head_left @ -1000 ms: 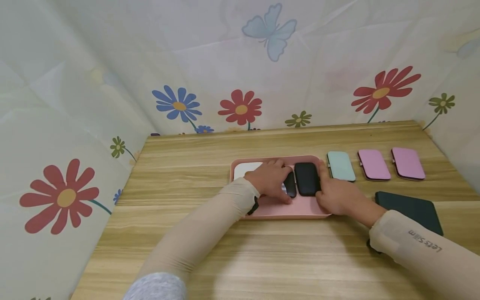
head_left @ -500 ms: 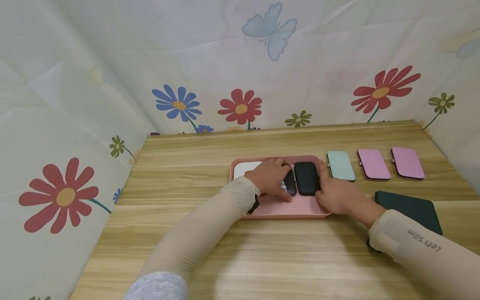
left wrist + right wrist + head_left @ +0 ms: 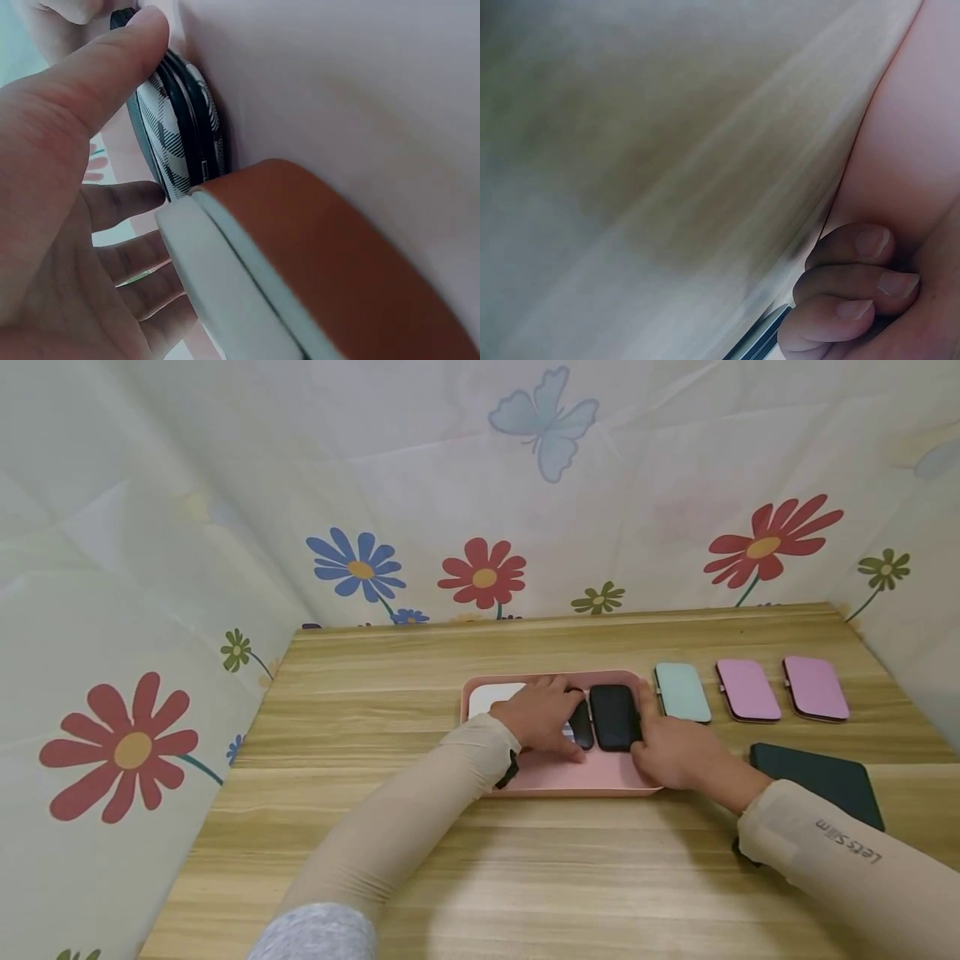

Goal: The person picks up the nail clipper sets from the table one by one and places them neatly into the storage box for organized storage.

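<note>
My left hand (image 3: 536, 717) reaches into a pink tray (image 3: 577, 792) and grips a small black-and-white plaid clasp case (image 3: 166, 124), thumb on one end and fingers on the other. In the left wrist view, a larger white and brown case (image 3: 322, 247) lies right beside it; the left hand partly covers its white face in the head view. A black clasp case (image 3: 613, 718) sits to the right of the plaid one in the tray. My right hand (image 3: 678, 752) holds the tray's right end, thumb inside by the black case, index finger along the rim, other fingers curled.
Right of the tray, a mint case (image 3: 682, 692), a pink case (image 3: 748, 690) and a second pink case (image 3: 816, 687) lie in a row on the wooden table (image 3: 360, 693). A flat dark green case (image 3: 821, 783) lies by my right forearm. Flower-printed curtains (image 3: 637, 485) surround the table.
</note>
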Demonstrator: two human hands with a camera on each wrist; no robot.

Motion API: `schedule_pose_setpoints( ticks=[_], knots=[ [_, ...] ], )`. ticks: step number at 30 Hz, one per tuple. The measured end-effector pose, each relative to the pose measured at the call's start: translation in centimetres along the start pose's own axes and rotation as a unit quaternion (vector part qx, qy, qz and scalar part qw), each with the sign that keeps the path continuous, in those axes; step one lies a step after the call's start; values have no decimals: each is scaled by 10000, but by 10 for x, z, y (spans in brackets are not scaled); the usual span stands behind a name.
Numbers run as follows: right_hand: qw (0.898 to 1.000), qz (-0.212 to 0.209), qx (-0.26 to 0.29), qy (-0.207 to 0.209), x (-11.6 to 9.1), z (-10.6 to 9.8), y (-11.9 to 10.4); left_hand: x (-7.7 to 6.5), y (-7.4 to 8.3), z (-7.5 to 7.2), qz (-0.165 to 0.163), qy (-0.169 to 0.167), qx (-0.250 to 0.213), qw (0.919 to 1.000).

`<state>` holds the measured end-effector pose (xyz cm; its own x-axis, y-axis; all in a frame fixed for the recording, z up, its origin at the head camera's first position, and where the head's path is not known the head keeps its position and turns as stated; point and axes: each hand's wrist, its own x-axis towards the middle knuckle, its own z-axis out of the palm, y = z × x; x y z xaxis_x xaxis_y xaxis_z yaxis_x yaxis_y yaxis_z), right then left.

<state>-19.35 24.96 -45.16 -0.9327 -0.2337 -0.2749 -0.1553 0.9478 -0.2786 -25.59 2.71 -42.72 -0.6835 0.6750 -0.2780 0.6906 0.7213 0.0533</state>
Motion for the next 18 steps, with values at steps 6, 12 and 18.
schedule_pose_setpoints(
  ticks=[6,12,18],
  knots=[
    [10000,14,-5,-34,0,0,-1,-1,-2,1,-1,82,-28,10000],
    [10000,-14,20,-38,0,1,-2,-5,-7,3,25,222,-178,9996],
    [10000,25,35,-12,0,1,-1,-11,-12,3,25,478,-336,9983]
  ],
)
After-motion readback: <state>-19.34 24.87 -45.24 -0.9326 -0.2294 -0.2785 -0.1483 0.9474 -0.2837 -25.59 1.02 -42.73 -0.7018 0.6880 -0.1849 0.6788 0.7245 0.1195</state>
